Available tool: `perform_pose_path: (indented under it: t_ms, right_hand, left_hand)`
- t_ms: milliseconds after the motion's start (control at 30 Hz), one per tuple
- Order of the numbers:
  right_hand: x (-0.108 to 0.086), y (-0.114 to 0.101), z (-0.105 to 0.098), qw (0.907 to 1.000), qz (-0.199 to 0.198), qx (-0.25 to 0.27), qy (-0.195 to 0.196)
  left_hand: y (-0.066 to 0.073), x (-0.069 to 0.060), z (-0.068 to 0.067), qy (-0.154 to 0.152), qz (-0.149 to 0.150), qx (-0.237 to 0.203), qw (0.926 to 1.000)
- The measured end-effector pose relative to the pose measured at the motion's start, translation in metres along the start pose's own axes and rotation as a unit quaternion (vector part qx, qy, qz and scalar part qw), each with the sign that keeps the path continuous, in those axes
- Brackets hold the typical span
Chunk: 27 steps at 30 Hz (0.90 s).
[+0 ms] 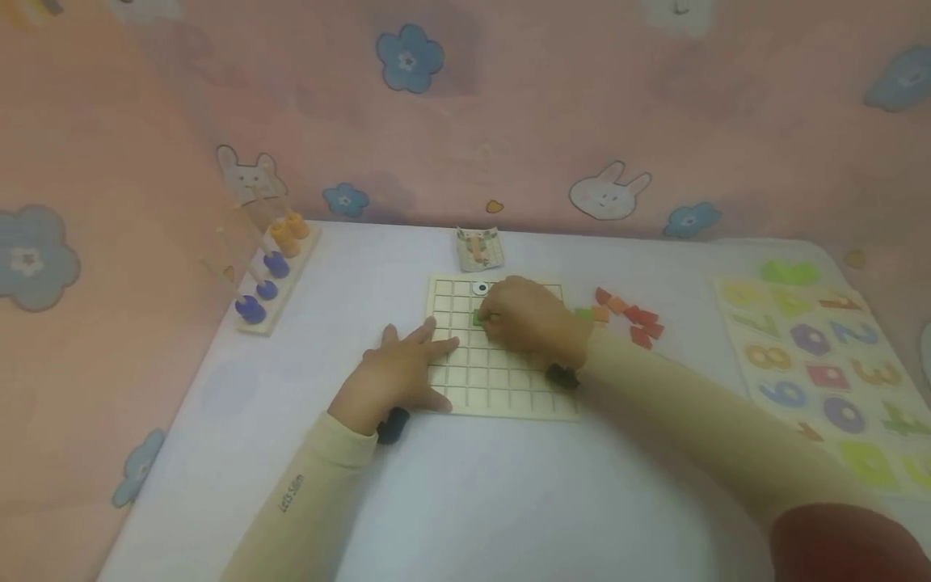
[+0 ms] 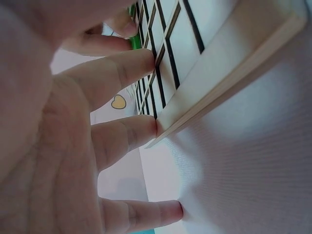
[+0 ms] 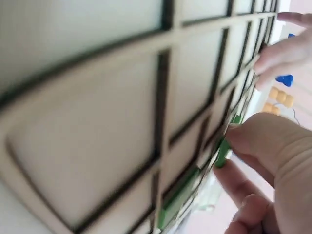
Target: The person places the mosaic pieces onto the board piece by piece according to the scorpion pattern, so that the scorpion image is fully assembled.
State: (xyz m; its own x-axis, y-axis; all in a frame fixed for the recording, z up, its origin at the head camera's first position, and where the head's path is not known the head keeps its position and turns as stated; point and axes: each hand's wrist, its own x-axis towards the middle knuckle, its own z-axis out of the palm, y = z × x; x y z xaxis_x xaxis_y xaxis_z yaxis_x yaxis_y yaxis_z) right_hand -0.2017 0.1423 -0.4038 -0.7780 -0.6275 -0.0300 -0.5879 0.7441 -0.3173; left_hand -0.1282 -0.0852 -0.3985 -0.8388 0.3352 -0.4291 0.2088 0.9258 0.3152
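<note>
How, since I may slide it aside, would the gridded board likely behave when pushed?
The gridded board is probably stiff: its edge runs straight. It seems unlikely to roll or tip, lying flat on the table. The left hand, resting partly on it, might hold it back.

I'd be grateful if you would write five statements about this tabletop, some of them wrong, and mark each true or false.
1. The right hand pinches a green piece at the grid board. True.
2. The left hand is clenched in a fist, away from the grid board. False: the left hand is spread out and touches the grid board.
3. The picture card lies beyond the far edge of the grid board. True.
4. The red pieces lie left of the grid board. False: the red pieces lie to its right.
5. The bead rack holds blue beads and orange beads. True.
</note>
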Motion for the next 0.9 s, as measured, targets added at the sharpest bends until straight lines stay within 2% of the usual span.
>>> perform_pose_path:
  t_ms: [300,600,733,900]
  right_hand:
    - [-0.011,-0.009,0.002,0.9987,-0.012,-0.048,-0.013]
    - [-0.011,-0.016,0.002,0.9988,0.009,-0.047,-0.014]
    - [-0.013,-0.003,0.000,0.9981,0.038,-0.047,-0.007]
    - [-0.033,0.027,-0.020,0.9916,0.129,-0.004,0.010]
  left_hand:
    - [0.003,-0.002,-0.003,-0.004,-0.003,-0.002,1.0000]
    - [0.003,-0.003,-0.003,-0.009,-0.002,-0.001,1.0000]
    - [0.003,-0.003,-0.002,-0.010,-0.003,-0.003,0.9999]
    - [0.004,-0.002,0.000,-0.012,-0.005,-0.014,0.9998]
